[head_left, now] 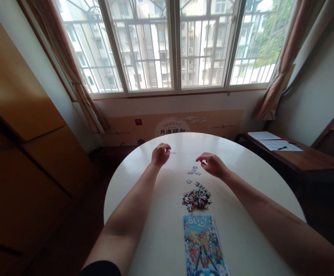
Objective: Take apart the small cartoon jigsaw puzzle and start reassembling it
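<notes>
My left hand (161, 154) is over the far part of the round white table (123, 184), its fingers curled beside a few small puzzle pieces (173, 153); whether it pinches one is hidden. To the right, my right hand (213, 165) has its fingers bent but apart, with nothing visible between them. Just left of and below it lies a small group of loose pieces (195, 171), with a few more pieces (189, 181) nearer me. A heap of mixed puzzle pieces (197, 197) sits between my forearms. Below the heap lies a colourful picture sheet or box (203, 245) lettered "BLUEY".
Beyond the table, a long printed cardboard panel (121, 126) stands under the barred window. On the right is a brown side table (313, 157) with papers (279, 145) and a dark pen on it. Wooden cabinets (40, 153) stand at the left.
</notes>
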Motion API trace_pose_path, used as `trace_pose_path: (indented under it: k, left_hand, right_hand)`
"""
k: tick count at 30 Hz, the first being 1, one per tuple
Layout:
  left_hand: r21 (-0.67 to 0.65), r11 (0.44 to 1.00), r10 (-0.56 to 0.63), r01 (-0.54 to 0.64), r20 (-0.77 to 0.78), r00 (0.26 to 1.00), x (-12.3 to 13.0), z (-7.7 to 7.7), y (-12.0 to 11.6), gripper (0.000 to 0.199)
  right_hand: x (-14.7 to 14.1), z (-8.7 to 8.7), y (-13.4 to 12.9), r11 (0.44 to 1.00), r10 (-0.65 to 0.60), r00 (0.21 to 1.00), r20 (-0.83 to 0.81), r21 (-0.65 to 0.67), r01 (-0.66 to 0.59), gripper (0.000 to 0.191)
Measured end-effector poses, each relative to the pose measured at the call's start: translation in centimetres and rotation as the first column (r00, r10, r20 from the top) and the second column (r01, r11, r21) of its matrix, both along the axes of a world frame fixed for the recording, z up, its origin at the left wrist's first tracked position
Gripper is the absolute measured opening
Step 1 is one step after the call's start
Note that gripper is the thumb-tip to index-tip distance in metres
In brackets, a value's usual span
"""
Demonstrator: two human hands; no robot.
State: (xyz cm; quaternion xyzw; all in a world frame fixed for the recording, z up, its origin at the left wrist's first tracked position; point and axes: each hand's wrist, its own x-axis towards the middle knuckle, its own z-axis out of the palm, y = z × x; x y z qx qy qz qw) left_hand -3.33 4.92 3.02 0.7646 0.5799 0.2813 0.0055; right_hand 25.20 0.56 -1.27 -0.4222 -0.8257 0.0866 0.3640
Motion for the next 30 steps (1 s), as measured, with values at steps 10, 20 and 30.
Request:
trace_pose_path:
  k: [10,20,30]
  left_hand:
    - [-0.660,0.660,-0.571,0.360,-0.129,0.810,5.5,2.9,-3.2,0.017]
    - [-0.743,0.652,-0.560,0.151,-0.337,0.757,8.0,1.5,-4.3,0.030]
    - [-0.801,0.595,-0.527,0.066,-0.327,0.785,6.0,1.7,-3.9,0.022]
  right_hand:
    - [3.2,-2.7,2.2,0.966,-0.254,0.962,-0.104,0.017,0.257,0.028]
    - [2.6,-2.6,2.0,0.974,-0.222,0.972,-0.071,0.032,0.225,0.027]
    - [2.6,-2.5,1.9,0.972,-0.227,0.971,-0.072,0.036,0.230,0.026]
